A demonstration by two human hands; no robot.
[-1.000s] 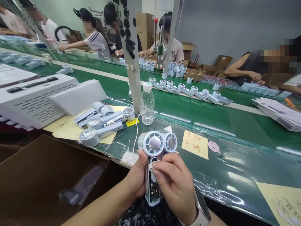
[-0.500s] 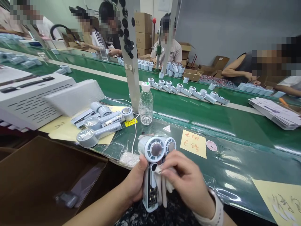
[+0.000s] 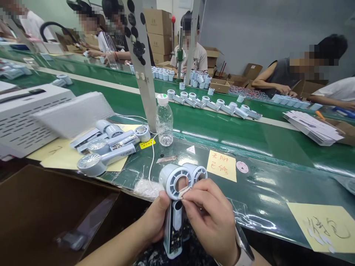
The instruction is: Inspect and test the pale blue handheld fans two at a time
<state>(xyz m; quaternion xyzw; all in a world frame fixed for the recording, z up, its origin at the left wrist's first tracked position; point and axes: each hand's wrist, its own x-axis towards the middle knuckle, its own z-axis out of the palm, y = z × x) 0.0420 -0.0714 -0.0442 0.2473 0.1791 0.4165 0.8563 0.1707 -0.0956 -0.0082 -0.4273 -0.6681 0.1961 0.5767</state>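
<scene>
My left hand (image 3: 158, 218) grips the handle of a pale blue handheld fan (image 3: 175, 184) held upright near the table's front edge; a second fan head (image 3: 199, 173) shows just behind it. My right hand (image 3: 206, 214) is closed in a pinch on a small white piece (image 3: 185, 192), pressed against the front of the fan head with a fingertip on its centre. A light watch strap (image 3: 244, 247) is on my right wrist.
Several finished fans (image 3: 105, 147) lie on yellow paper at left beside a white machine (image 3: 24, 114). A water bottle (image 3: 164, 120) and a metal post (image 3: 142, 66) stand behind. A yellow note (image 3: 220, 165), a cardboard box (image 3: 50, 210) at lower left, the green conveyor (image 3: 222, 127) with fans, and workers beyond.
My right hand moved up from the fan's handle to its head, carrying the small white piece. The view shifted slightly to the right.
</scene>
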